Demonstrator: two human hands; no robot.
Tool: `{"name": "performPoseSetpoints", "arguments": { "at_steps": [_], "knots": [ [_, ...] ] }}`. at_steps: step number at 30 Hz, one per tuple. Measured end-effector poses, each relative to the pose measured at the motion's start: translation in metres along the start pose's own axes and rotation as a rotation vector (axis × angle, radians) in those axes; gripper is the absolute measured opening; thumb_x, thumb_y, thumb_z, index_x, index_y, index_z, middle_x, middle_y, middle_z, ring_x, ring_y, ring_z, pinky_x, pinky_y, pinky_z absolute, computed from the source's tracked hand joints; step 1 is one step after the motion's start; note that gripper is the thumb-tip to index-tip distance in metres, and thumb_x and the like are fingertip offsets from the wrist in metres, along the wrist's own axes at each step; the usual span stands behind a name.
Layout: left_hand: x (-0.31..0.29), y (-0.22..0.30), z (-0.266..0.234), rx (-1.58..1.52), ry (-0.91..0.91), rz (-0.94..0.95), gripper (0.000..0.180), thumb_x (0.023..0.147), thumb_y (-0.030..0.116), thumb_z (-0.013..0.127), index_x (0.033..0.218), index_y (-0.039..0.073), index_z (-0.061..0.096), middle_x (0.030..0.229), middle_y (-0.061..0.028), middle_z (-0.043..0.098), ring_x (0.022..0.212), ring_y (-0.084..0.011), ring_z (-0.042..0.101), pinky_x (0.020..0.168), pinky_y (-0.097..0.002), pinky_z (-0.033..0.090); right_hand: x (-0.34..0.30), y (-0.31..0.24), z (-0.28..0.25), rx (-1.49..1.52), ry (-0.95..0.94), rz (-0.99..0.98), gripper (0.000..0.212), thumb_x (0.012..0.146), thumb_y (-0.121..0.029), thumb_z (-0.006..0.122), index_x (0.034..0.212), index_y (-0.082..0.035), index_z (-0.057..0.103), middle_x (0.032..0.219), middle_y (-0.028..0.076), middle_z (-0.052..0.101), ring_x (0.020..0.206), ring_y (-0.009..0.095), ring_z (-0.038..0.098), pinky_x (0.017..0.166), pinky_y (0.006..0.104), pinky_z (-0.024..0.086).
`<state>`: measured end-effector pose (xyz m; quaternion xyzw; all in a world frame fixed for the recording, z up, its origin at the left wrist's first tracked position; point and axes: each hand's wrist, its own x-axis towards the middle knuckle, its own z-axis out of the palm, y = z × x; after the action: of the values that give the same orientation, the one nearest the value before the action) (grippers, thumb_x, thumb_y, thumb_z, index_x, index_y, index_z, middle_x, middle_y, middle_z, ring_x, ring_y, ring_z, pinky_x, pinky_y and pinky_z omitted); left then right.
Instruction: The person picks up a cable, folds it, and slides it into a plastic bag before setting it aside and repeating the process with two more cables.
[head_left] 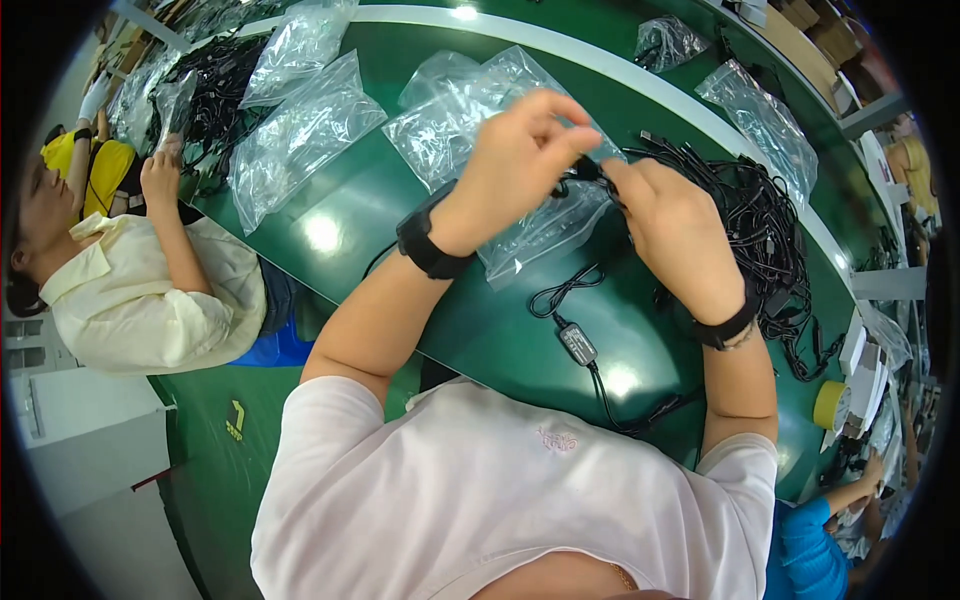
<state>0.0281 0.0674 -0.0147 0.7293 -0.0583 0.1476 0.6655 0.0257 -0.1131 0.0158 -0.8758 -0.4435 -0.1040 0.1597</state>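
Above the middle of the table my left hand (522, 165) has its thumb and forefinger closed in a pinch. What the fingertips hold, if anything, is too small to make out. Close beside it, my right hand (680, 225) is closed on a black cable (588, 172), which shows between the two hands. Clear plastic bags (450, 125) lie flat beneath and behind my left hand. Nearer to me, a black cable with a small labelled box (577, 343) lies on the green table (480, 325). Right of my right hand is a tangled heap of black cables (750, 215).
More clear bags (305, 125) lie at the far left, beside another cable pile (215, 95). A yellow tape roll (831, 406) stands near the right edge. A seated co-worker (150, 275) at the left holds a bag. A blue-sleeved person (812, 545) is at the lower right.
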Motion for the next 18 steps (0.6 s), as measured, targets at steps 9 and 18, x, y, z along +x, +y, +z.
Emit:
{"name": "performPoseSetpoints", "arguments": {
  "at_steps": [9, 18],
  "knots": [
    [0.006, 0.008, -0.022, 0.317, 0.032, 0.200, 0.013, 0.081, 0.009, 0.060, 0.091, 0.001, 0.058, 0.068, -0.0010, 0.059, 0.058, -0.0039, 0.049, 0.051, -0.0168, 0.038, 0.008, 0.009, 0.018, 0.399, 0.386, 0.303, 0.023, 0.081, -0.007, 0.055, 0.103, -0.001, 0.055, 0.079, 0.014, 0.059, 0.063, 0.024, 0.056, 0.060, 0.0272, 0.045],
    [-0.002, 0.019, -0.013, 0.289, 0.135, 0.226, 0.013, 0.085, 0.013, 0.056, 0.086, 0.000, 0.056, 0.064, 0.0016, 0.052, 0.056, -0.0036, 0.045, 0.051, -0.0171, 0.038, 0.008, 0.004, 0.024, 0.060, 0.463, -0.165, 0.040, 0.064, 0.009, 0.056, 0.103, 0.000, 0.054, 0.082, 0.013, 0.055, 0.069, 0.027, 0.054, 0.060, 0.0337, 0.045]
  ]
}}
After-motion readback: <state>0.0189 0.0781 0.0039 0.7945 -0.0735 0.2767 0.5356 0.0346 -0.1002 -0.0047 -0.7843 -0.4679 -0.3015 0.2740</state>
